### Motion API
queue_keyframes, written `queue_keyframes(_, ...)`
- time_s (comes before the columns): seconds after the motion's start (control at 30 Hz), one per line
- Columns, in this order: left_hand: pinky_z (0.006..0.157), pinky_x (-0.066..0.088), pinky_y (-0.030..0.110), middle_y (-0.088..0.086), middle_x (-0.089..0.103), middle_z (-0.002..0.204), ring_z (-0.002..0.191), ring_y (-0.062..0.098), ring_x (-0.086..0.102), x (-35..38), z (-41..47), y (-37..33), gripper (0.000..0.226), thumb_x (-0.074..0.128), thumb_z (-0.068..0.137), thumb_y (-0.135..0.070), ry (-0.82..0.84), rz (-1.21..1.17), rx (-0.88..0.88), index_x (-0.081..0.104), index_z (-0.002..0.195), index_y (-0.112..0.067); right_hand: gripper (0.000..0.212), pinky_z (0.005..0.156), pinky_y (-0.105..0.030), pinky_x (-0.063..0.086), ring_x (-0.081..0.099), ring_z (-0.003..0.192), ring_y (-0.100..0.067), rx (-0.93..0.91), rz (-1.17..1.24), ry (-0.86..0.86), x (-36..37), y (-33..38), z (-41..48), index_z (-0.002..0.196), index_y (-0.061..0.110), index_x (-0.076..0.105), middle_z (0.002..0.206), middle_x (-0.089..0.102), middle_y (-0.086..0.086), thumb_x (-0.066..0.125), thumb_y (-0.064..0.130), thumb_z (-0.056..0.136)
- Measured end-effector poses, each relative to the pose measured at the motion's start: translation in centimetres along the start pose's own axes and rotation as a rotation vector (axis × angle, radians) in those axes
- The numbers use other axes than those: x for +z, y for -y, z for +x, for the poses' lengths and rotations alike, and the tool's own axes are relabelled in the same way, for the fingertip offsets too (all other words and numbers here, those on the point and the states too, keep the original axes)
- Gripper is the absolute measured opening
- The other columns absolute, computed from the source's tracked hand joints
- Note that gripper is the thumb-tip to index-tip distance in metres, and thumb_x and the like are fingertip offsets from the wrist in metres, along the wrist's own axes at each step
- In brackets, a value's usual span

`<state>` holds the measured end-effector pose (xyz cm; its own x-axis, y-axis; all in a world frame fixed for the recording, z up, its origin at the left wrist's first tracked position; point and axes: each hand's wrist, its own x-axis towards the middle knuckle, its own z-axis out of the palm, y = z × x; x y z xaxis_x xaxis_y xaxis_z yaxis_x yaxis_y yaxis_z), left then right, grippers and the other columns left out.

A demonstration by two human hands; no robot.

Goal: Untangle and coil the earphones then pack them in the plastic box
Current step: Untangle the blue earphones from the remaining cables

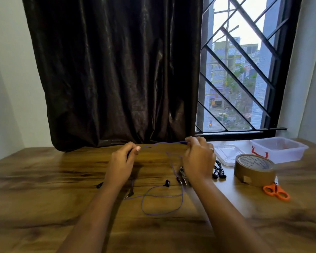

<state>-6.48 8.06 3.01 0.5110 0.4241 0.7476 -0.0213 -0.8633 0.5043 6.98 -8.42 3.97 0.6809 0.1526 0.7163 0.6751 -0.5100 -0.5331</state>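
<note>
Above the wooden surface (44, 179), the left hand (121, 164) and right hand (199, 157) each hold a pinching grip on the purple earphone cable (162, 143), apparently taut between them.

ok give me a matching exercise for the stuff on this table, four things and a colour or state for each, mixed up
Things:
1 purple earphones
2 tape roll
3 scissors
4 plastic box

Colour or state:
a orange handles
b translucent, open on top
c pinched by the left hand and the right hand
d brown, lying flat

Pairs: 1-c, 2-d, 3-a, 4-b
</note>
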Motion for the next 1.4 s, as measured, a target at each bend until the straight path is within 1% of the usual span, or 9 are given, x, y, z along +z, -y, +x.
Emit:
queue_keyframes(0.2,0.061,0.041,0.021,-0.012,0.057,0.070,0.065,0.003,0.055,1.5,0.0,-1.1,0.023,0.046,0.091,-0.041,0.065,-0.083,0.104,0.055,0.078,-0.025,0.053,0.099,-0.038,0.029,0.057,0.108,-0.016,-0.551,0.029,0.220,1.6,3.5,-3.4,0.135,0.024,0.049,0.117,0.064,0.006,0.042,0.029,0.083)
queue_keyframes(0.33,0.061,0.042,0.026,-0.012,0.057,0.070,0.067,0.004,0.056,1.5,0.0,-0.7,0.024,0.046,0.090,-0.041,0.063,-0.117,0.121,0.057,0.077,-0.024,0.035,0.084,-0.031,0.050,0.063,0.090,-0.007,-0.369,0.636,0.485,1.7,3.5,-3.7,0.131,0.023,0.052,0.103,0.067,0.006,0.045,0.021,0.096)
queue_keyframes(0.43,0.059,0.041,0.026,-0.011,0.058,0.068,0.066,0.004,0.057,1.6,-0.1,-0.5,0.025,0.048,0.091,-0.040,0.074,-0.096,0.106,0.059,0.076,-0.023,0.024,0.071,-0.030,0.053,0.061,0.080,-0.003,-0.359,0.750,0.484,1.8,3.2,-3.4,0.117,0.026,0.059,0.092,0.064,0.011,0.047,0.024,0.096)
queue_keyframes(0.6,0.057,0.039,0.030,-0.009,0.052,0.062,0.060,0.005,0.051,1.3,-0.1,-0.8,0.028,0.047,0.091,-0.047,0.127,-0.007,0.085,0.048,0.067,-0.032,0.035,0.056,-0.024,0.045,0.053,0.056,-0.005,-0.107,0.765,0.254,1.3,2.0,-1.6,0.086,0.035,0.056,0.073,0.060,0.006,0.050,0.001,0.081)
queue_keyframes(0.83,0.057,0.040,0.036,-0.007,0.050,0.060,0.061,0.012,0.053,-0.9,0.2,1.1,0.033,0.040,0.089,-0.055,0.046,0.206,0.079,0.047,0.070,-0.028,0.036,0.068,-0.029,0.040,0.054,0.073,-0.020,0.410,0.543,-0.170,-1.3,-2.6,2.0,0.099,0.007,0.060,0.065,0.053,0.008,0.034,-0.012,0.083)
queue_keyframes(1.0,0.054,0.038,0.033,-0.009,0.048,0.059,0.057,0.008,0.049,-0.1,-0.2,0.4,0.026,0.049,0.095,-0.040,0.006,0.139,0.050,0.051,0.075,-0.022,0.041,0.079,-0.030,0.045,0.061,0.098,-0.030,0.097,0.324,0.220,-0.7,-2.6,1.5,0.111,0.014,0.063,0.102,0.064,-0.009,0.046,-0.011,0.083)
queue_keyframes(1.1,0.052,0.036,0.030,-0.011,0.047,0.059,0.057,0.006,0.048,0.1,-0.3,-0.2,0.023,0.050,0.094,-0.037,0.023,0.122,0.045,0.050,0.075,-0.024,0.069,0.108,-0.041,0.027,0.037,0.134,-0.035,-0.109,-0.159,0.306,-0.2,-1.6,0.9,0.135,0.026,0.048,0.148,0.037,-0.013,0.055,-0.011,0.077)
queue_keyframes(1.27,0.055,0.034,0.018,-0.013,0.048,0.063,0.059,-0.001,0.048,1.6,-0.6,-1.6,0.016,0.052,0.094,-0.031,0.087,0.025,0.102,0.052,0.080,-0.025,0.054,0.113,-0.044,0.025,0.046,0.129,-0.018,-0.422,0.228,0.388,1.0,1.2,-1.2,0.134,0.020,0.052,0.136,0.055,-0.002,0.052,0.007,0.081)
queue_keyframes(1.4,0.062,0.041,0.023,-0.007,0.058,0.071,0.066,0.005,0.054,2.0,-0.5,-2.3,0.016,0.054,0.093,-0.027,0.078,-0.120,0.115,0.059,0.080,-0.019,0.029,0.103,-0.038,0.028,0.059,0.105,-0.019,-0.476,0.164,0.421,1.9,2.1,-2.3,0.108,0.018,0.062,0.104,0.067,0.001,0.039,0.024,0.092)
